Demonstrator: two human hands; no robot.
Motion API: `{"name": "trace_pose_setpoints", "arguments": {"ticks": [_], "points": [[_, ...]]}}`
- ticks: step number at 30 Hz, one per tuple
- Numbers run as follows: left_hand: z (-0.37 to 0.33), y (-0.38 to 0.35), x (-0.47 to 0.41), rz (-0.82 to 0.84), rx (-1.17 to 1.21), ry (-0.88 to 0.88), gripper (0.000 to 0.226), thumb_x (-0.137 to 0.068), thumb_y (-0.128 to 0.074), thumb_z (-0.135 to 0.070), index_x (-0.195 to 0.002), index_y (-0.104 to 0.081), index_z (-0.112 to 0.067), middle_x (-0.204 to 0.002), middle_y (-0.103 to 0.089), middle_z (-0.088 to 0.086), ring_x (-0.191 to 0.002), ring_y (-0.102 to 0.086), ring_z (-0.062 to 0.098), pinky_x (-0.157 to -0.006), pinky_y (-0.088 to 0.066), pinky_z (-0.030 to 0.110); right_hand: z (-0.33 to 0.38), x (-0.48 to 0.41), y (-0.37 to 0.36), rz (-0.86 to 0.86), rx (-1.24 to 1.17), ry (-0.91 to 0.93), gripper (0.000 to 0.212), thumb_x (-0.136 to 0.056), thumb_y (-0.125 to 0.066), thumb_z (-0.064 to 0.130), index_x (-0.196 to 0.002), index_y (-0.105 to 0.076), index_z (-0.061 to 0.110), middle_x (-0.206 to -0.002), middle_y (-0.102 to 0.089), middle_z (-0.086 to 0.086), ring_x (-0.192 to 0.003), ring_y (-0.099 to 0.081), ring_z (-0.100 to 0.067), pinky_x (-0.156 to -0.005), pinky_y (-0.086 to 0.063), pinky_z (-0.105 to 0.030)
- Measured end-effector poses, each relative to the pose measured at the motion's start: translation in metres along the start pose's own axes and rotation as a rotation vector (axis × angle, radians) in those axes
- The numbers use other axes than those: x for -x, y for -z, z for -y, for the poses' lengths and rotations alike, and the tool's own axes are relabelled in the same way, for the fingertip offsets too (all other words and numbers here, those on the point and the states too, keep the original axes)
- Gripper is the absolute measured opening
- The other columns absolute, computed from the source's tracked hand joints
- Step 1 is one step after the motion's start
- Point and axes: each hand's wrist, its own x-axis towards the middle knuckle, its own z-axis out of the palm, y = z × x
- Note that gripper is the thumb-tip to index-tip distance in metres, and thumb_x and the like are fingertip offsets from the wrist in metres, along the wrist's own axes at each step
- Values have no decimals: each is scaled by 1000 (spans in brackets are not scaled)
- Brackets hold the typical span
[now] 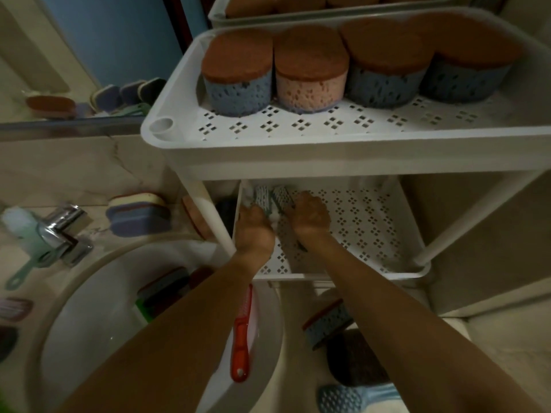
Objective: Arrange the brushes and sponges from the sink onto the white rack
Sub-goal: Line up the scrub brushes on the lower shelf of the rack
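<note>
White rack [372, 234], lower shelf: the right hand [310, 217] grasps 1 of 2 teal brushes [283, 196]; whether the left hand [255, 231] holds the other, I cannot tell. Placing is under way; next, probably let go and fetch the red brush [240, 338] from the sink [89, 317]

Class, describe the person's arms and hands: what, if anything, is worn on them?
Both forearms are bare, with no sleeves in view. The left hand and right hand wear no gloves; no watch, bracelet or ring shows, though the picture is dim.

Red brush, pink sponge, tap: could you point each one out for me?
red brush [240, 347], head view, on its handle.
pink sponge [310, 90], head view, on its pink side.
tap [64, 231], head view, on its metal body.
</note>
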Motion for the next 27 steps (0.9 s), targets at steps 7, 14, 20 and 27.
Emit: {"name": "trace_pose_setpoints", "arguments": {"ticks": [7,14,20,27], "points": [[-1,0,1,-4,40,21,28,-91,-48,-6,-114,-52,7,-121,-53,27,-111,-52,39,-90,-42,39,-1,-7,-5,61,-71,73,39,-96,-46,29,-120,-55,0,-125,-57,-21,-114,-55,-33,-91,-45,-35],[-2,-4,3,-25,186,104,29,-99,-38,-13,-116,-51,6,-118,-54,26,-110,-51,38,-74,-36,26,4,-4,-6,63,-117,68,40,-97,-44,19,-133,-41,2,-135,-46,-22,-125,-45,-33,-102,-37,-35],[-7,7,6,6,-5,111,34,-100,-32,-13,-129,-45,-3,-136,-45,18,-123,-46,33,-97,-37,35,1,-7,-9,20,-82,83,39,-98,-42,18,-135,-39,5,-139,-43,-18,-128,-42,-30,-103,-36,-32],[-9,7,9,6,-84,62,38,-101,-26,-11,-135,-38,-1,-142,-38,19,-130,-40,34,-104,-33,35,-5,-13,-15,5,-75,128,37,-98,-40,14,-134,-45,6,-134,-45,-19,-124,-44,-31,-102,-34,-31]]}}
